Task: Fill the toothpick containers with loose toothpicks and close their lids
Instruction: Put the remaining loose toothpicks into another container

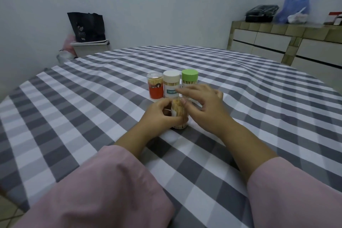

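Mid-table [77, 109], toward your near edge: your left hand [162, 113] grips the open container [178, 114] packed with toothpicks, upright on the cloth. Right hand [201, 100] hovers over its mouth, fingers loosely spread, holding nothing visible. Behind: red-label container [155, 88], white-lid container [171, 84], green-lid container [189, 77], all lidded.

Topping up the open container

My left hand [162, 114] grips the toothpick container [179, 114] on the bench [92, 98]; right hand [203, 100] hovers above.

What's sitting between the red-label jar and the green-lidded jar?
In the head view, the white-lidded toothpick jar stands between the red-label jar and the green-lidded jar, lid on.
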